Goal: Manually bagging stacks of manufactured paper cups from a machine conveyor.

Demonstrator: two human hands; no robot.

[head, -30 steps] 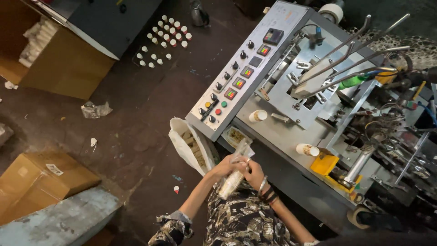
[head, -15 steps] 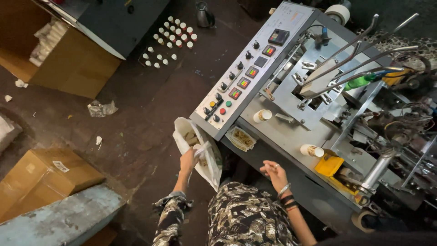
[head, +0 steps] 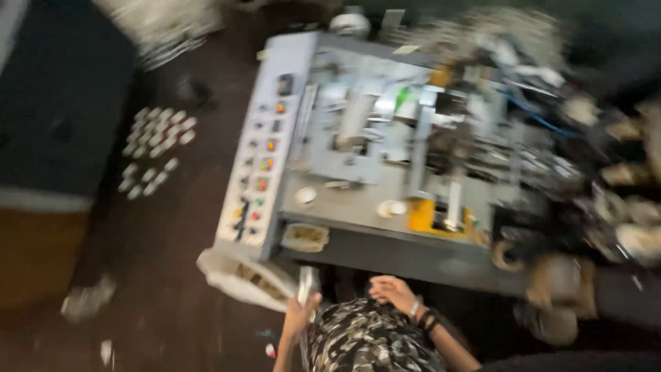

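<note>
The left hand point(head: 301, 313) has its fingers clamped on a pale, clear plastic sleeve point(head: 307, 286), held upright just right of the open white sack point(head: 237, 275) at the near left. The right hand point(head: 392, 293) hovers near the grey metal machine surface point(head: 358, 207); blur hides whether its fingers are apart.

A white sack point(head: 241, 275) is hanging open below the grey control panel point(head: 265, 148), which is showing a small dark screen point(head: 284, 84) near its top. A brown cardboard box point(head: 38, 255) is sitting at far left, blurred.
</note>
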